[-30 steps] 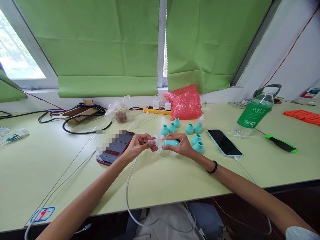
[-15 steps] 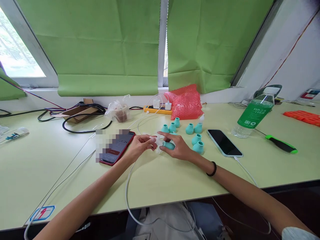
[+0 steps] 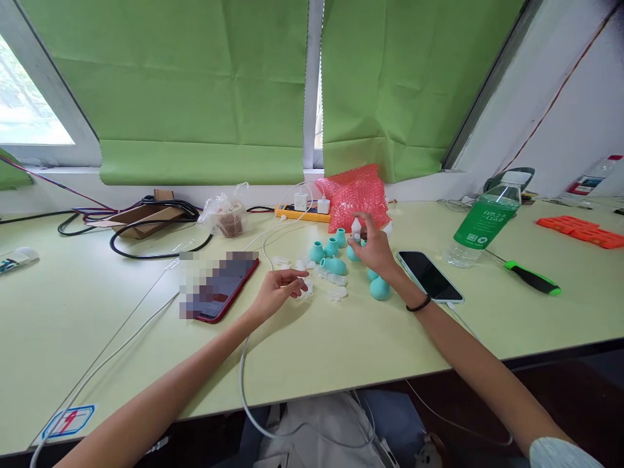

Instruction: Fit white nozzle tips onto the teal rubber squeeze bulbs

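Observation:
My left hand [image 3: 279, 292] hovers low over the table, fingers loosely bent and slightly apart, beside a small clear plastic piece [image 3: 307, 290]. Around a teal squeeze bulb [image 3: 353, 253] with a whitish nozzle [image 3: 356, 227], my right hand [image 3: 374, 250] has thumb and index finger spread. That bulb stands upright and is partly covered by the thumb. Between the hands a teal bulb [image 3: 333, 265] lies on its side, with clear tubes [image 3: 332, 277] in front. More teal bulbs [image 3: 316, 251] stand behind, and one [image 3: 380, 288] sits below my right wrist.
A phone in a red case [image 3: 227, 292] lies left, and another phone [image 3: 431, 276] right with a cable. Farther right are a water bottle [image 3: 487, 218] and a green-black screwdriver [image 3: 532, 278]. Red bubble wrap [image 3: 361, 198] and an orange power strip [image 3: 287, 212] are behind.
My hands have separated. My right hand has moved right and back with a bulb, now standing upright with its nozzle; my left hand stays low near the clear pieces. The view has shifted slightly.

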Demonstrator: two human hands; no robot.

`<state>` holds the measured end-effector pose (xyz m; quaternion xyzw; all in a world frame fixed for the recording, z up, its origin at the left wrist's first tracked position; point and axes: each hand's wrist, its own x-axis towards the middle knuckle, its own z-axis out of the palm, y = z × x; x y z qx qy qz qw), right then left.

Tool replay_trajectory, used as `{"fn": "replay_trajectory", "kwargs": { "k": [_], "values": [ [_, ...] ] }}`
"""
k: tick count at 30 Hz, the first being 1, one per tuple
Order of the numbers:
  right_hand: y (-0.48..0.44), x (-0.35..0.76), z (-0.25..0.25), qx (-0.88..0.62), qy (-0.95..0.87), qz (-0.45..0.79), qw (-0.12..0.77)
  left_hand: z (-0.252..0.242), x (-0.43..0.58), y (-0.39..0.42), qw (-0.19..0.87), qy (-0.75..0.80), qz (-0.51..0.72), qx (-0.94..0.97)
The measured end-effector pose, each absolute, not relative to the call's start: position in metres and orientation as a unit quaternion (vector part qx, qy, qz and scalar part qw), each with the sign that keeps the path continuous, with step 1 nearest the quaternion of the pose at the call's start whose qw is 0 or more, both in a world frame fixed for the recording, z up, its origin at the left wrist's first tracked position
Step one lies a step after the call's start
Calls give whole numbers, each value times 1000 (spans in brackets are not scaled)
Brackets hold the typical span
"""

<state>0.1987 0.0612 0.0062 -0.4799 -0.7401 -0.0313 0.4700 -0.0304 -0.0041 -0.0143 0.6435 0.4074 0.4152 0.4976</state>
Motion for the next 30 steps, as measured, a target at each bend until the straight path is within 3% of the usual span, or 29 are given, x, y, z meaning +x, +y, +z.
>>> {"fn": "replay_trajectory", "kwargs": {
  "k": [3,9,14,30],
  "values": [
    [67,203,3,-485,-737,-44,468,-18,-30,-3,484,410,412,654],
    [75,216,8,-465,-645,-136,591,-20,-30,-2,457,416,404,675],
    [84,232,9,-472,-603,-166,621,-22,-30,-2,436,412,398,694],
    [105,247,-12,-543,-695,-199,427,-18,-28,-8,392,420,354,738]
  ]
}}
